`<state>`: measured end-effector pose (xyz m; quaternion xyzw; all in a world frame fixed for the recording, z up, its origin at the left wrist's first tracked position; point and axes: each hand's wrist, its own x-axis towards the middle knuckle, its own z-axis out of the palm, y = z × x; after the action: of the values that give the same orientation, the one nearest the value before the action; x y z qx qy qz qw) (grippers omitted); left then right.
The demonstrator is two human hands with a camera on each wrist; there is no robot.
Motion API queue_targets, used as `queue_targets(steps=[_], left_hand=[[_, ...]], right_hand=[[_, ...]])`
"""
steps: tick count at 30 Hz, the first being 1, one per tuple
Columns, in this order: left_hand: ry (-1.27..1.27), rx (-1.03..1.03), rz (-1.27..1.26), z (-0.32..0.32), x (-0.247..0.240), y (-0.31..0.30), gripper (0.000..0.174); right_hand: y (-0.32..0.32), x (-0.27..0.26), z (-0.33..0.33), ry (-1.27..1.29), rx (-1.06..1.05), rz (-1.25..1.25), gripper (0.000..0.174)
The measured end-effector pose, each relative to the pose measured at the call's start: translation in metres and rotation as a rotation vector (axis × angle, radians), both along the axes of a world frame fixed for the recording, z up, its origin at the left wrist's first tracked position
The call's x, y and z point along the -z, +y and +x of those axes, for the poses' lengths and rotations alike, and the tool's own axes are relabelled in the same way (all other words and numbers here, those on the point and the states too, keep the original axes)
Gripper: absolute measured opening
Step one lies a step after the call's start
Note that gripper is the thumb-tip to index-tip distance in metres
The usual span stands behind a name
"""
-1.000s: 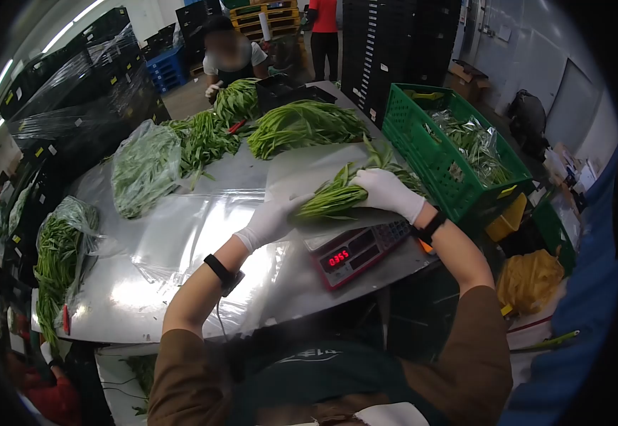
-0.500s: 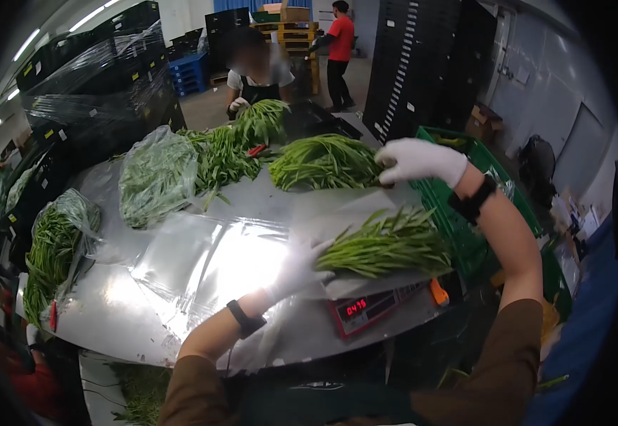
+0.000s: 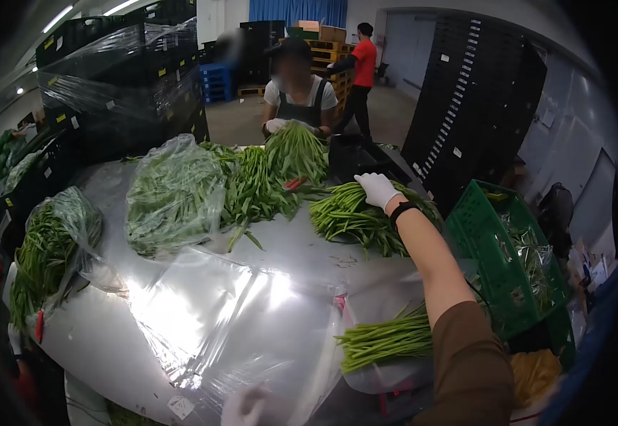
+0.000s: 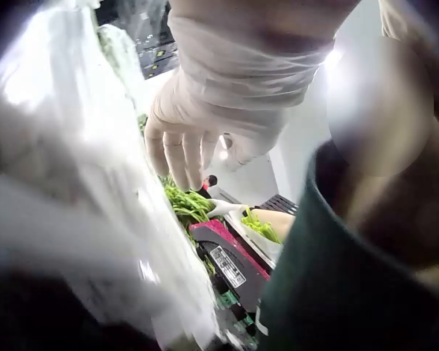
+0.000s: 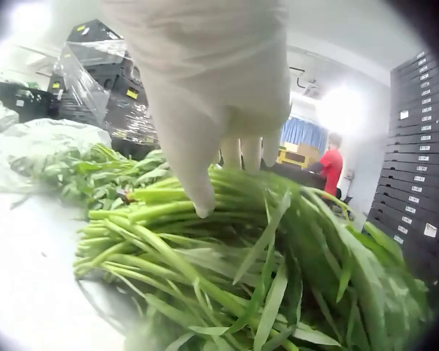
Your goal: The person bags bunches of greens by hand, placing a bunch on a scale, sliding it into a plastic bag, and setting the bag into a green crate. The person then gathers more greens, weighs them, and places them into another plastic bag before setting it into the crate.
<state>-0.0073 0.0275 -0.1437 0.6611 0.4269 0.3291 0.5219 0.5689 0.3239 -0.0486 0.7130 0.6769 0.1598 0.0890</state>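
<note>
My gloved right hand is on top of a pile of long-stemmed leafy greens at the back right of the table. In the right wrist view its thumb is straight and touches the stems, with the other fingers just behind. My gloved left hand is low at the front edge, blurred. The left wrist view shows its fingers hanging loosely bent, holding nothing. A smaller bunch of greens lies on a clear sheet over the red scale, partly behind my right arm.
Clear plastic sheets cover the table's middle. Bagged greens lie at the back left, another bagged bunch at the far left. A green crate with wrapped greens stands right. A person handles greens across the table.
Both hands have left the bunch over the scale. My right hand has moved away to the back pile; my left has drawn back toward my body. The view has shifted.
</note>
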Motion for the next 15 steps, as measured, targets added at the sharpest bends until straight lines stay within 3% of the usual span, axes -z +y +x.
queue_targets(steps=[5, 6, 10, 13, 15], left_hand=[[0.008, -0.042, -0.044, 0.023, -0.001, -0.015, 0.031], [-0.001, -0.042, -0.027, 0.026, -0.003, -0.013, 0.030], [-0.087, -0.038, -0.154, 0.031, -0.012, -0.006, 0.030], [-0.082, -0.058, -0.147, 0.031, -0.012, -0.011, 0.029], [0.005, -0.017, -0.014, 0.032, 0.009, -0.016, 0.030]], right_hand=[[0.011, 0.024, 0.016, 0.170, 0.042, 0.109, 0.052], [0.006, 0.020, 0.014, 0.157, 0.055, 0.046, 0.040], [-0.014, 0.001, 0.000, -0.010, 0.049, 0.044, 0.032], [-0.021, 0.020, 0.015, 0.415, 0.042, 0.192, 0.034], [-0.027, 0.012, 0.010, 0.481, 0.139, 0.205, 0.035]])
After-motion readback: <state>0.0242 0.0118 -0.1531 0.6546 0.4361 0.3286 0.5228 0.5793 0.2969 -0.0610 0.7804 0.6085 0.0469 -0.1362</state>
